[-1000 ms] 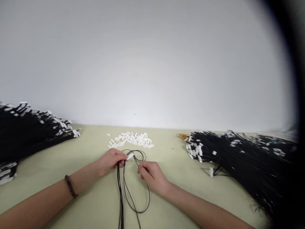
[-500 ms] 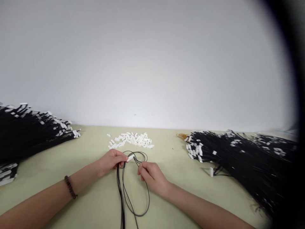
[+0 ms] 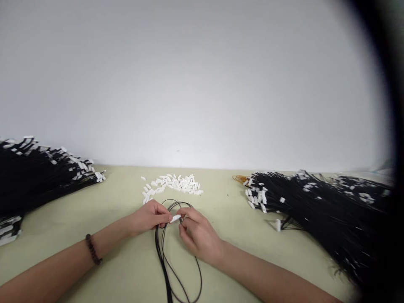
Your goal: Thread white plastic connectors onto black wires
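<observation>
My left hand [image 3: 148,218] pinches a small white connector housing [image 3: 175,218] between thumb and fingertips. Black wires [image 3: 161,261] hang from beneath that hand down past the bottom edge, and some loop up behind both hands. Close on the right, my right hand [image 3: 200,236] has its fingers curled at the housing's right end, around thin black wires; the index finger reaches over the housing. Whether the wire tips sit inside the housing is too small to tell. Just beyond my hands lies a pile of loose white connector housings [image 3: 181,184].
Black cables with white connectors are heaped at the left [image 3: 34,176], and a second cable heap [image 3: 315,210] spreads along the right. An orange-brown bundle of wire [image 3: 240,179] lies by the right heap. A pale wall [image 3: 202,84] rises behind the green tabletop [image 3: 126,256].
My right hand has moved up and left to the white connector housing, its index finger now reaching over it. The connector housing in my left hand has come slightly lower, and the hanging wires have shifted.
</observation>
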Demonstrator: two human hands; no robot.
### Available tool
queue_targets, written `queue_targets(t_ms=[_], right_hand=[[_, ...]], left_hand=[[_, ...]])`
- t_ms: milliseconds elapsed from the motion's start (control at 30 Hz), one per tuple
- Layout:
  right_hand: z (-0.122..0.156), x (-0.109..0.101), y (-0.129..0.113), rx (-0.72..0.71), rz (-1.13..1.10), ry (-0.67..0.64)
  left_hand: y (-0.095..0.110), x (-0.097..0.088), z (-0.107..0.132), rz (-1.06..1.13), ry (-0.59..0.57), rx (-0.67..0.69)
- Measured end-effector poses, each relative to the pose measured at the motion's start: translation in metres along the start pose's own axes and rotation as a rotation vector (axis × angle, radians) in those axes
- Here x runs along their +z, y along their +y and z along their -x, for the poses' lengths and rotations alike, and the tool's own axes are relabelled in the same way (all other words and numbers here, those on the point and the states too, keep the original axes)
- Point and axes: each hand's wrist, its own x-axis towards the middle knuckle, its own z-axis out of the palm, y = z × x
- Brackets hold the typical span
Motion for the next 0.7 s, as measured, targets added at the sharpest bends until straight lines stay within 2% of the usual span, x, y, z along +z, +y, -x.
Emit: queue_targets(t_ms=[267, 433, 567, 700], right_hand=[[-0.004, -0.001, 0.001, 0.013, -0.068, -0.02], [-0.001, -0.001, 0.002, 0.082, -0.088, 0.048], [0.002, -0.003, 0.003, 0.141, -0.109, 0.147], [0.002, -0.004, 0.004, 0.184, -0.251, 0.152]], left_hand=[[0.003, 0.004, 0.001, 0.018, 0.029, -0.005], [0.0, 0.001, -0.001, 0.072, 0.132, -0.039], [0.01, -0.017, -0.002, 0.158, 0.265, 0.048], [0.033, -0.041, 0.008, 0.336, 0.316, 0.171]])
